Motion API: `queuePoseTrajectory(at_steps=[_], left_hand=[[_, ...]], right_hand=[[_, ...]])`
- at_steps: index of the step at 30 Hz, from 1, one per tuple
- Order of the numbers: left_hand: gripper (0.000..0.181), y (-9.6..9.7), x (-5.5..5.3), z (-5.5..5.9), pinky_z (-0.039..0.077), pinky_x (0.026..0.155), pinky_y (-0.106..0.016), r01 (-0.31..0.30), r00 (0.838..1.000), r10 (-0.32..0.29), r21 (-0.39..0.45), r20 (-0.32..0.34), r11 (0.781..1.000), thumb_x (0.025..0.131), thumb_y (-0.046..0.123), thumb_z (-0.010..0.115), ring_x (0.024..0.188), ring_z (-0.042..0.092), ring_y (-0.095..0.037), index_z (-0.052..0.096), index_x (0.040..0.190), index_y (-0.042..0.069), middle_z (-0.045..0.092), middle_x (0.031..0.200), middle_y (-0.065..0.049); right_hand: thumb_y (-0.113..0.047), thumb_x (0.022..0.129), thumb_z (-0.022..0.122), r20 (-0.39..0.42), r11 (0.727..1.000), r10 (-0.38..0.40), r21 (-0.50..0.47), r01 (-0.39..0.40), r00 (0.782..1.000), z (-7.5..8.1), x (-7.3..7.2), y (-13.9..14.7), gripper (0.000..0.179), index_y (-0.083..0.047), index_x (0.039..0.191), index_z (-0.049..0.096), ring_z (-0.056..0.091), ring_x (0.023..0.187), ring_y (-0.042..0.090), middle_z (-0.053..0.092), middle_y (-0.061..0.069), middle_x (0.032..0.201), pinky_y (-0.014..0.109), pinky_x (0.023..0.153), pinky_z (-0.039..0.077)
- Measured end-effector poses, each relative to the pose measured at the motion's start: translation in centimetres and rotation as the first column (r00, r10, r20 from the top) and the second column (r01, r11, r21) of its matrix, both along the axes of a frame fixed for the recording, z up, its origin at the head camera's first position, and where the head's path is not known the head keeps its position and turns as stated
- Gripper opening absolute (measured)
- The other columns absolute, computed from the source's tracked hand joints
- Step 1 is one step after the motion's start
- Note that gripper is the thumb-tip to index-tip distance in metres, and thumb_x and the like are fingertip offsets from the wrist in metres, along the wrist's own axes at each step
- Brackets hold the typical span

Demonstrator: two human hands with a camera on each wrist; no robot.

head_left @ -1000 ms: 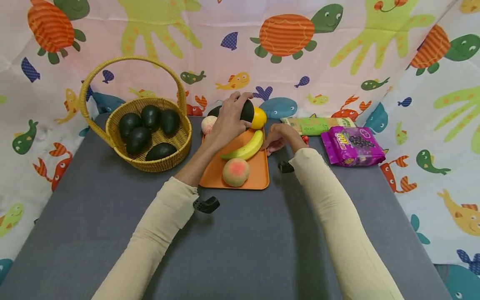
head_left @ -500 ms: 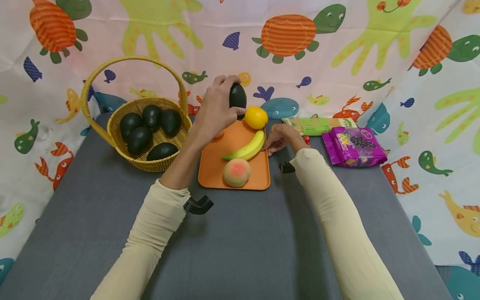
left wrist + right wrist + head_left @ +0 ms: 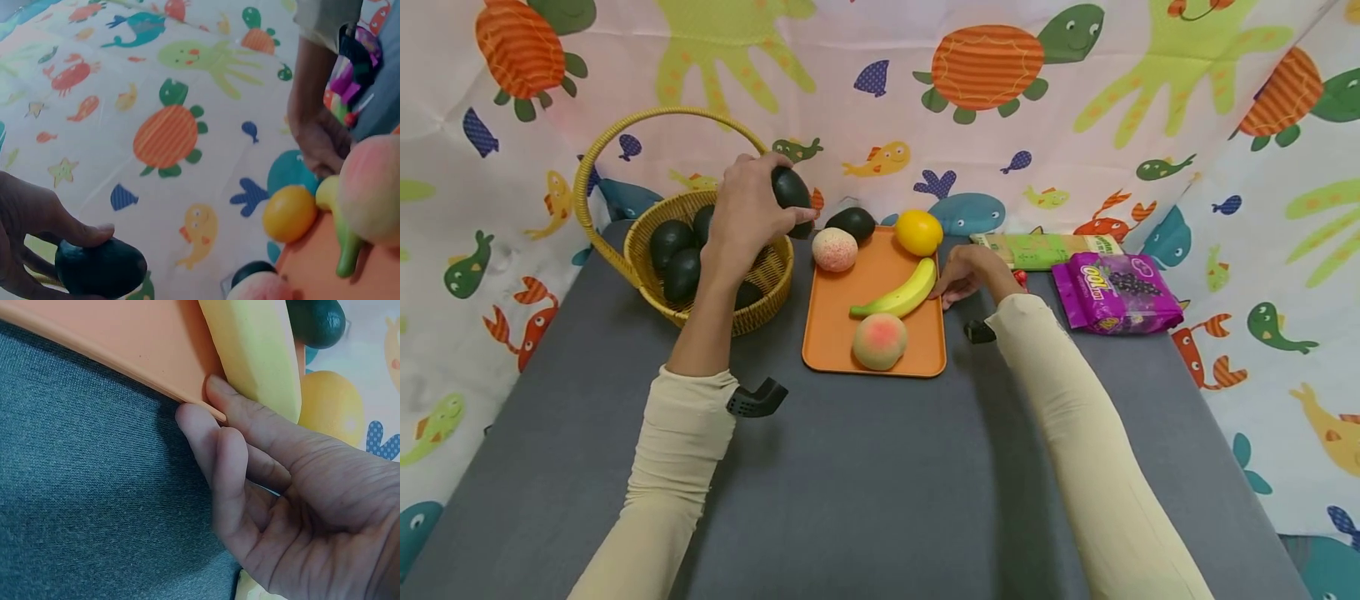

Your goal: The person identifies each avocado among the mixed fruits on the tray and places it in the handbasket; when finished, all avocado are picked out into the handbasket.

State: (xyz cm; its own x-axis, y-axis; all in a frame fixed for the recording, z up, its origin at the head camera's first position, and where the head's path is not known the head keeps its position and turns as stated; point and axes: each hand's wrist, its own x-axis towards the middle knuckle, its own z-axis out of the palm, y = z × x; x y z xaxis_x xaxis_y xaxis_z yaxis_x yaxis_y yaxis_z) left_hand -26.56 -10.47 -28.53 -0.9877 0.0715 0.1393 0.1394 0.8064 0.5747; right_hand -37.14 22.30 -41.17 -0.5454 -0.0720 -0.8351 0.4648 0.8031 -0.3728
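Observation:
My left hand (image 3: 747, 204) grips a dark green avocado (image 3: 791, 198) by its sides, over the right part of the yellow wicker basket (image 3: 769, 302). Several more avocados (image 3: 673, 243) lie inside that basket, partly hidden by the hand and forearm. My right hand (image 3: 967, 277) pinches the right rim of the orange tray (image 3: 831, 350) between thumb and fingers, as the right wrist view shows. On the tray are a banana (image 3: 898, 293), a peach (image 3: 880, 342), a speckled pinkish fruit (image 3: 835, 250) and a lemon (image 3: 919, 232). Another avocado (image 3: 852, 223) sits at its back edge.
A purple packet with grapes on it (image 3: 1116, 292) lies right of the tray, before a long green packet (image 3: 1052, 250). Something small and red (image 3: 1021, 278) shows behind my right wrist. A printed cloth (image 3: 880, 100) hangs behind the grey table (image 3: 880, 483).
My left hand has lifted the avocado off the back of the tray and carried it left to the basket. The right hand keeps its pinch on the tray rim.

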Motion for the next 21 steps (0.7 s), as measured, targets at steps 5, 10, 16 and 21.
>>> queuePoseTrajectory(at_steps=[5,10,16,21], left_hand=[[0.072,-2.4,-0.9,-1.0,0.047,0.111,-0.062,-0.04,0.995,0.045,-0.057,0.094,0.998,0.094,0.029,0.079,0.133,0.048,-0.046,0.047,0.155,0.008,0.047,0.149,-0.028],[0.077,-5.2,-2.2,-3.5,0.044,0.109,-0.068,-0.097,0.965,0.116,-0.091,0.234,0.991,0.094,0.033,0.077,0.136,0.047,-0.051,0.043,0.158,0.007,0.046,0.155,-0.029],[0.079,-7.1,-3.4,-7.0,0.038,0.111,-0.073,-0.096,0.934,0.146,-0.164,0.326,0.982,0.095,0.036,0.077,0.136,0.043,-0.059,0.042,0.157,0.003,0.039,0.157,-0.035],[0.077,-7.7,-3.6,-7.6,0.038,0.113,-0.073,-0.052,0.941,0.134,-0.256,0.31,0.965,0.094,0.036,0.079,0.136,0.045,-0.058,0.047,0.154,-0.001,0.045,0.153,-0.035]], right_hand=[[-0.017,0.094,0.079,0.005,1.0,-0.004,-0.018,0.004,1.0,0.1,0.1,-0.1,0.019,0.001,0.092,0.076,0.069,0.06,0.01,0.076,0.006,0.071,0.019,0.07,0.06],[-0.019,0.094,0.08,0.011,1.0,0.004,-0.012,-0.004,1.0,-0.2,-0.1,-0.2,0.02,0.0,0.093,0.077,0.069,0.06,0.01,0.076,0.005,0.072,0.018,0.072,0.06],[-0.02,0.093,0.081,0.0,1.0,0.006,0.001,-0.006,1.0,-0.5,-0.3,0.2,0.02,-0.001,0.088,0.077,0.069,0.059,0.01,0.076,0.005,0.071,0.018,0.07,0.059],[-0.02,0.093,0.081,-0.01,1.0,0.008,-0.006,-0.008,1.0,-0.7,-0.4,0.4,0.02,-0.001,0.086,0.077,0.068,0.058,0.009,0.076,0.005,0.07,0.018,0.067,0.059]])
